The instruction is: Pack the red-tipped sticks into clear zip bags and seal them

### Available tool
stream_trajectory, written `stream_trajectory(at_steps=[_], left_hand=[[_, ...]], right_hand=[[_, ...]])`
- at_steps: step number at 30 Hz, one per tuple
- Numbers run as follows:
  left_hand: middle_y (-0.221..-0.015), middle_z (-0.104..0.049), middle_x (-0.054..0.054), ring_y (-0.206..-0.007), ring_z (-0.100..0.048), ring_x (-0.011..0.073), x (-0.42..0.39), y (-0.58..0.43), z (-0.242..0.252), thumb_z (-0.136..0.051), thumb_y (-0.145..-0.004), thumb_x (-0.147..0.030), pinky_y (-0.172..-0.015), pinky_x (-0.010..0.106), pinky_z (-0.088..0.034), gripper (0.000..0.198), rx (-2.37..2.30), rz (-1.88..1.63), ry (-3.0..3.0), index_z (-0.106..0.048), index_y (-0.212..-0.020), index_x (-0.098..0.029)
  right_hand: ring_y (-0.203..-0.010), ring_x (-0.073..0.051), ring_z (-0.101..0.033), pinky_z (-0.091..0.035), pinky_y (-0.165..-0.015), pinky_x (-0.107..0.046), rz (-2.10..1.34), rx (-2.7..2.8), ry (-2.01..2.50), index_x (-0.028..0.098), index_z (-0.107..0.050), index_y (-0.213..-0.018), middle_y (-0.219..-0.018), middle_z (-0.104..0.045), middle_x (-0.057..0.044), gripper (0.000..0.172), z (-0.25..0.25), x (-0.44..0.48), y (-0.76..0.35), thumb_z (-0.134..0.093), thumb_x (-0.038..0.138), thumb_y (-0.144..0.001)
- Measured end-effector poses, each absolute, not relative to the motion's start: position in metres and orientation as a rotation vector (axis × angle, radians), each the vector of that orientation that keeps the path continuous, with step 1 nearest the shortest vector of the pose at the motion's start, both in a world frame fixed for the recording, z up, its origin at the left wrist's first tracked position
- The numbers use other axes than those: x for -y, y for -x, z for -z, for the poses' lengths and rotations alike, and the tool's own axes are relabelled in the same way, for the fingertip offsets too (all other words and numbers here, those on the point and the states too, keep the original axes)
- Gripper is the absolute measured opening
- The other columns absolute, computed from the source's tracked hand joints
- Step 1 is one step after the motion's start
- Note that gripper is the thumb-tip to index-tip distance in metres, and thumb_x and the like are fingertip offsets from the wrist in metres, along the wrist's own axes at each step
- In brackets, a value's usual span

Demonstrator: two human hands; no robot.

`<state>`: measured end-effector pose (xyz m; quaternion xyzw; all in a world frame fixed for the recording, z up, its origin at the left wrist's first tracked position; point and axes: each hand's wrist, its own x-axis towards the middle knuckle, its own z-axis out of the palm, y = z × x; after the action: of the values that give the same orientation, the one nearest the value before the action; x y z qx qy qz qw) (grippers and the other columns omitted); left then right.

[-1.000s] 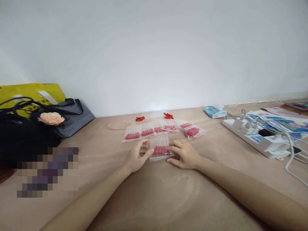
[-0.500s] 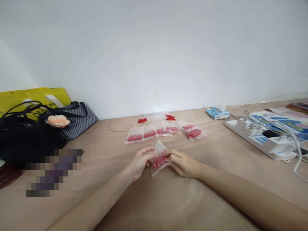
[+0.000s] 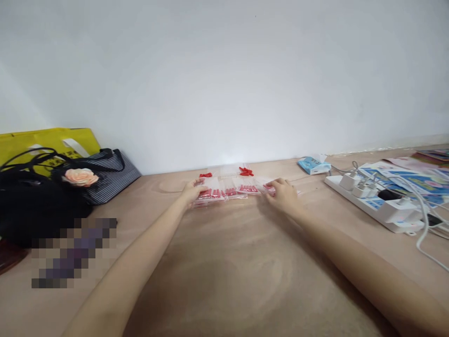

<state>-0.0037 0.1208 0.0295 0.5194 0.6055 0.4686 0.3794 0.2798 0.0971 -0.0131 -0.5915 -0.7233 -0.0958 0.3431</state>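
Clear plastic bags (image 3: 248, 188) of red pieces lie in a row on the brown tabletop. At the left end, my left hand (image 3: 193, 192) pinches the edge of a bag (image 3: 212, 193) that overlaps others. My right hand (image 3: 283, 194) is at the right end, its thumb and fingers closed on a bag with red pieces (image 3: 268, 187), partly hidden by the hand. Behind the row lie a small loose red bundle (image 3: 205, 175) and a loose red pile (image 3: 246, 172), with clear plastic bags (image 3: 227, 171) between them.
At the left are a yellow bag (image 3: 84, 135), a striped bag (image 3: 121, 175) and a black bag with a peach flower (image 3: 80, 177). A blue tissue pack (image 3: 314, 165), a white power strip (image 3: 365, 201) with cords and printed papers (image 3: 410, 180) are at the right.
Both hands have moved forward and apart, from the near bag to opposite ends of the row. The near bag has left its earlier spot. The view has shifted slightly.
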Motion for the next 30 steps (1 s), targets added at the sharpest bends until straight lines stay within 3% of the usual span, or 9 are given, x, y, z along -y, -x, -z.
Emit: stream_trajectory(at_steps=[2,5,11,16,22,30], left_hand=[[-0.109,-0.054,0.008,-0.091,-0.057,0.0194,-0.136,0.009,-0.027,-0.051,-0.087,-0.027,-0.076,0.038,-0.049,0.028,-1.612,-1.134,-1.369,-0.050,-0.111,-0.013],[-0.111,-0.053,0.009,-0.094,-0.056,0.0203,-0.148,0.015,-0.020,-0.051,-0.087,-0.028,-0.078,0.040,-0.049,0.029,-1.727,-1.026,-1.455,-0.050,-0.112,-0.014],[-0.112,-0.053,0.009,-0.095,-0.055,0.0211,-0.148,0.025,-0.013,-0.052,-0.086,-0.027,-0.080,0.041,-0.047,0.028,-1.933,-0.982,-1.720,-0.050,-0.111,-0.014],[-0.108,-0.049,0.011,-0.115,-0.037,0.0324,-0.111,0.025,0.002,-0.058,-0.076,-0.021,-0.098,0.051,-0.026,0.017,-1.970,-1.228,-2.027,-0.058,-0.092,-0.016],[-0.101,-0.053,0.006,-0.102,-0.049,0.0233,-0.054,0.018,0.015,-0.057,-0.076,-0.022,-0.095,0.042,-0.034,0.010,-1.521,-1.128,-2.486,-0.060,-0.084,-0.020],[-0.109,-0.051,0.007,-0.097,-0.051,0.0201,-0.042,0.005,0.017,-0.054,-0.078,-0.017,-0.082,0.035,-0.046,0.039,-1.147,-0.942,-2.611,-0.042,-0.115,-0.020]], right_hand=[[-0.086,-0.028,-0.053,-0.039,-0.069,-0.036,0.248,1.856,1.678,0.017,-0.066,-0.088,-0.088,-0.061,-0.013,0.023,0.012,-0.108,-0.290,-0.059,0.031,-0.070],[-0.081,-0.023,-0.055,-0.038,-0.067,-0.029,0.186,1.872,1.783,0.020,-0.069,-0.087,-0.083,-0.062,-0.010,0.024,0.013,-0.116,-0.296,-0.060,0.030,-0.068],[-0.077,-0.019,-0.058,-0.036,-0.061,-0.025,0.084,1.809,1.800,0.018,-0.067,-0.077,-0.088,-0.064,-0.008,0.020,0.016,-0.124,-0.296,-0.047,0.021,-0.077],[-0.073,-0.020,-0.060,-0.040,-0.062,-0.029,0.005,1.533,1.667,0.012,-0.053,-0.091,-0.084,-0.063,-0.013,0.024,0.010,-0.125,-0.298,-0.033,0.025,-0.086],[-0.082,-0.023,-0.062,-0.046,-0.068,-0.036,-0.083,1.462,1.254,0.018,-0.041,-0.089,-0.090,-0.063,-0.014,0.017,-0.002,-0.094,-0.264,-0.033,0.033,-0.087],[-0.090,-0.020,-0.062,-0.048,-0.069,-0.031,-0.307,1.906,0.843,0.021,-0.037,-0.087,-0.094,-0.063,-0.012,0.004,0.018,-0.028,-0.199,-0.034,0.020,-0.087]])
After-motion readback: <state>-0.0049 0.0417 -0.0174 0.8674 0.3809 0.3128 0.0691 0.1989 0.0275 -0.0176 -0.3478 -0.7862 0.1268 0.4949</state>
